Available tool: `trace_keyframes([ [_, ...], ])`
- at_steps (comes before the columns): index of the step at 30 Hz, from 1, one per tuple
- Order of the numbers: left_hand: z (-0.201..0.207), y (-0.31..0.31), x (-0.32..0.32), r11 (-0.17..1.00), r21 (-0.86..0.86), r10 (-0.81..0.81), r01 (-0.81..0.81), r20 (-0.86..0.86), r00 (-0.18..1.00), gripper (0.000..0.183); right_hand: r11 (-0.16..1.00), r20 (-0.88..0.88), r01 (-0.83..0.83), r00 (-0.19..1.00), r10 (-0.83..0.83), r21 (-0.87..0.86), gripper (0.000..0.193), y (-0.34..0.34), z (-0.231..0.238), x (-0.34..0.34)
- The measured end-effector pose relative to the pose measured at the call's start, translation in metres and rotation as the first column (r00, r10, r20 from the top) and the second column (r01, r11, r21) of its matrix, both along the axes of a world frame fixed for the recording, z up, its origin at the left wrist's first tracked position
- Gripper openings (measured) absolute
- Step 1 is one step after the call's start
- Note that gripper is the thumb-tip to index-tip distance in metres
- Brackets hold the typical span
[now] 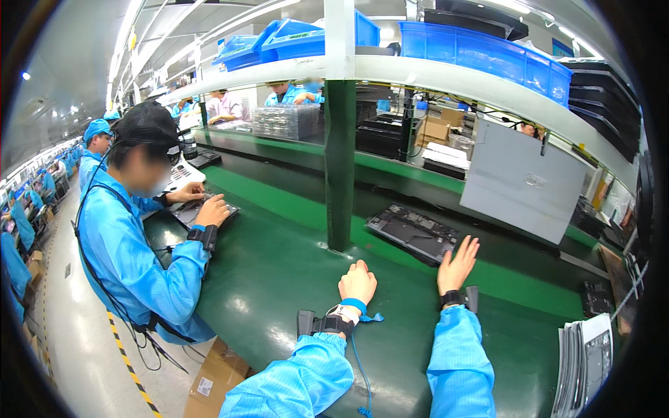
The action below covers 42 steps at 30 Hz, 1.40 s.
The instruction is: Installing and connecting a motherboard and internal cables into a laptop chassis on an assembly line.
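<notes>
Laid with a laptop base (pixel 411 231) along the far edge of the bench (pixel 272 299), right of a post (pixel 340 167) and just behind the right hand (pixel 456 266), with stacked sheets (pixel 582 362) toward the right edge.

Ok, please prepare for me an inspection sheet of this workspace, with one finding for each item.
Surface: green bench, glossy.
Job's things: laptop base, dark, beside the right hand; contact unclear.
Clutter: panel stack at right.
Hands: right open, fingers spread; left hand curled, contents not visible.
Cables: blue cord hangs from left wrist.
Surroundings: co-worker at left; blue bins above; grey board at right.
</notes>
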State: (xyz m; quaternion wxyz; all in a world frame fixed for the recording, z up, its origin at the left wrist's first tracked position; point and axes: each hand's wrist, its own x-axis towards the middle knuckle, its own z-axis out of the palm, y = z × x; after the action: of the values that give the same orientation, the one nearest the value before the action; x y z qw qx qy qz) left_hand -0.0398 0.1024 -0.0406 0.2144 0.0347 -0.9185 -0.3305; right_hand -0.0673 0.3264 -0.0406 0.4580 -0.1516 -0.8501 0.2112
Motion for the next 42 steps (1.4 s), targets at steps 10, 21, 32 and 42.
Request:
trace_keyframes([
  [10, 0.009, 0.042, 0.010, 0.943, -0.143, -0.326, 0.302, -0.197, 0.925, 0.028, 0.980, 0.159, -0.092, 0.985, 0.064, 0.176, 0.082, -0.061, 0.005, 0.027],
  [21, 0.020, 0.063, 0.035, 0.695, -0.125, -0.674, 0.708, -0.457, 0.580, 0.022, 0.991, 0.119, -0.029, 0.993, 0.014, 0.129, 0.075, -0.044, -0.015, 0.006],
  [32, 0.012, 0.062, 0.036, 0.385, 0.381, -0.875, 0.841, -0.139, 0.463, 0.024, 0.994, 0.034, -0.086, 0.996, 0.088, -0.065, 0.080, -0.033, -0.013, 0.011],
  [42, -0.002, 0.065, 0.028, 0.355, 0.507, -0.869, 0.785, -0.131, 0.478, 0.018, 0.944, -0.118, -0.208, 0.976, 0.184, -0.255, 0.067, -0.030, -0.012, 0.011],
])
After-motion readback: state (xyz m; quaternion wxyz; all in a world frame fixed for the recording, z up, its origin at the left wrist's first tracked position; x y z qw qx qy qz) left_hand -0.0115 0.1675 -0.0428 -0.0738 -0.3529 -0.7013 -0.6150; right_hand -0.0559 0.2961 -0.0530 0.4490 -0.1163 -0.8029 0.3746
